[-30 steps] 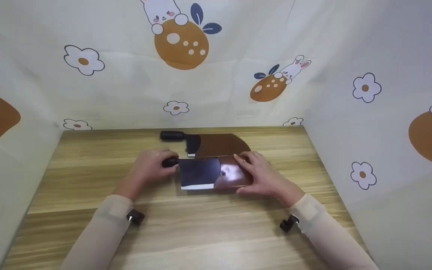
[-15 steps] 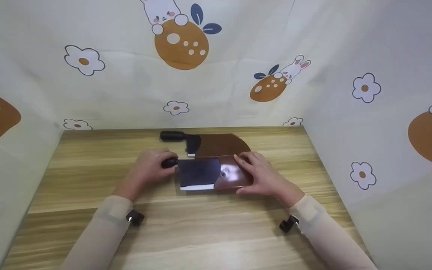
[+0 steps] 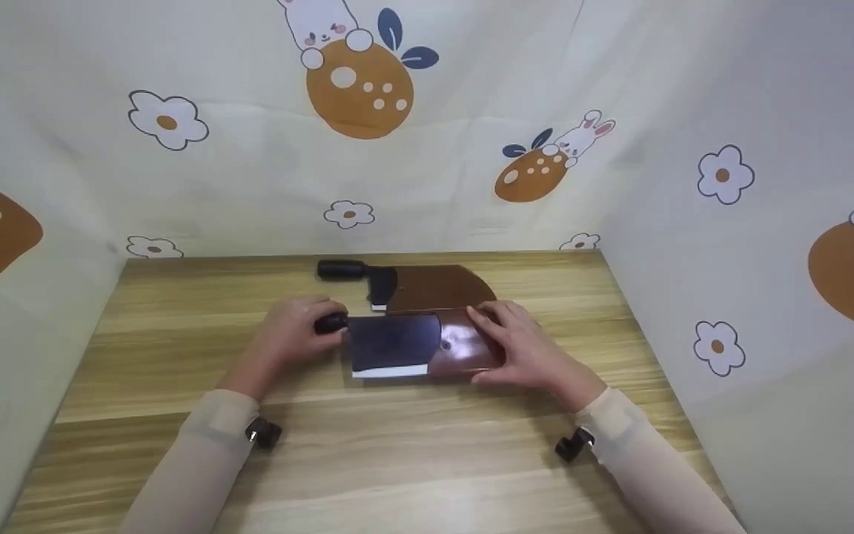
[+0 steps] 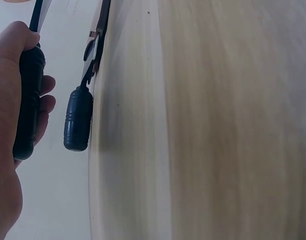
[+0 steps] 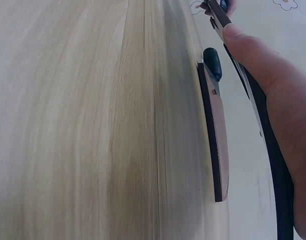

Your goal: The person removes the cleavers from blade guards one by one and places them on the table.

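Note:
In the head view a cleaver (image 3: pixel 395 343) with a dark blade and pale cutting edge lies partly inside a glossy brown sheath (image 3: pixel 462 340). My left hand (image 3: pixel 295 330) grips its black handle (image 4: pixel 31 95), with the fingers wrapped round it in the left wrist view. My right hand (image 3: pixel 522 345) holds the sheath's right end between thumb and fingers. In the right wrist view, the thumb of the right hand (image 5: pixel 288 105) lies along the sheath's near face. The front part of the blade is hidden inside the sheath.
Just behind, a second cleaver with a black handle (image 3: pixel 341 269) lies on the wooden table (image 3: pixel 412 460), its blade mostly covered by a brown sheath (image 3: pixel 438 286). Patterned cloth (image 3: pixel 249 178) hangs at the back and both sides.
The held cleaver has slid slightly left and its sheath slightly right, so a little more of the blade shows. The second cleaver has not moved.

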A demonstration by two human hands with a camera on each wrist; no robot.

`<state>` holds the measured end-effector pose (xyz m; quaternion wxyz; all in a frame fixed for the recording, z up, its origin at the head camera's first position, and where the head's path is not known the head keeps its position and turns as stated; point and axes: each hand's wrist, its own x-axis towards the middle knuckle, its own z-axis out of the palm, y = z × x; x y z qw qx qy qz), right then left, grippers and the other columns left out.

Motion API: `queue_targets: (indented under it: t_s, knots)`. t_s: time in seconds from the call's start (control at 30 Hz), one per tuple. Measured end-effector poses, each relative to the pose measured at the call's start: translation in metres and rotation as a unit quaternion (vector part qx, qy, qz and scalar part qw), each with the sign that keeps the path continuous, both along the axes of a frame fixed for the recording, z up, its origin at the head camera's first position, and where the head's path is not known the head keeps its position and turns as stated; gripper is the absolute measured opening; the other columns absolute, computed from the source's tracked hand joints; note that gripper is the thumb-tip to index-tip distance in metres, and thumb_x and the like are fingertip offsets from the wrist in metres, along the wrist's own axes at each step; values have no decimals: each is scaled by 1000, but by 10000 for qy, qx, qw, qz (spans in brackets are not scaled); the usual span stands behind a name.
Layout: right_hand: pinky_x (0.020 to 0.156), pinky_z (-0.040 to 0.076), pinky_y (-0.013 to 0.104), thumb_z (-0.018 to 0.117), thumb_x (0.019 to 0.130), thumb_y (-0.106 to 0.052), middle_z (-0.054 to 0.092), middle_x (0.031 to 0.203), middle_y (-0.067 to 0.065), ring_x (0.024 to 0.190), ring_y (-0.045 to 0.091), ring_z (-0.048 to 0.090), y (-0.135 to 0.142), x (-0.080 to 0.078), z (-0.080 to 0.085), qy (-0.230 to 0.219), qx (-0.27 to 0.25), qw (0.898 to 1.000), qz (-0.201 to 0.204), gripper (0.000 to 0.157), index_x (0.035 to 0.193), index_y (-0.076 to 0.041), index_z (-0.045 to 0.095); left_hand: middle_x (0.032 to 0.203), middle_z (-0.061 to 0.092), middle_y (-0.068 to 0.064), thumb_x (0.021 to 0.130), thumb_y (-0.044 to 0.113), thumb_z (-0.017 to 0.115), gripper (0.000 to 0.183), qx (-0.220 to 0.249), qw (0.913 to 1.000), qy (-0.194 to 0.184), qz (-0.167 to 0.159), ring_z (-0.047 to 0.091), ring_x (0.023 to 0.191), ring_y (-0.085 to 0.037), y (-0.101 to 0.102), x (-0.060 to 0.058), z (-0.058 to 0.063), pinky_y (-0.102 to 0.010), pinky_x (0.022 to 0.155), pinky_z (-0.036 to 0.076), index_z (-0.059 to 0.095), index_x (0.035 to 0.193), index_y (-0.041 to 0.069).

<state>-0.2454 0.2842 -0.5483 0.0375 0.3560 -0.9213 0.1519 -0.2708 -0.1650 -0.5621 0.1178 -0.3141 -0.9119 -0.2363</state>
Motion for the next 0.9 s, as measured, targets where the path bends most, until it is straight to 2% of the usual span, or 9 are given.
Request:
queue_targets:
  t_s: [0.33,0.53,0.9]
  knots:
    - [126,32,65,98,74,-64,44,166,19,153,43,38,2,2,1,-130,-48,9999,-46,123,171,-14,41,107,75,-2,93,34,85,36,49,9998,-204,41,72,92,-26,-1,-1,-1,-51,84,61,80,123,15]
    - [127,31,63,97,74,-65,43,167,16,154,41,38,3,3,1,-142,-42,9999,-27,122,171,-15,42,106,74,-2,91,31,86,35,152,9997,-215,7,72,91,-26,-1,0,-2,-50,84,62,81,122,14]
    - [127,30,63,95,76,-67,44,167,17,154,40,38,5,3,-2,-89,-99,9999,16,121,172,-17,41,109,75,-4,92,34,84,39,125,9995,-285,13,73,94,-28,-2,0,-3,-53,86,61,81,125,13]
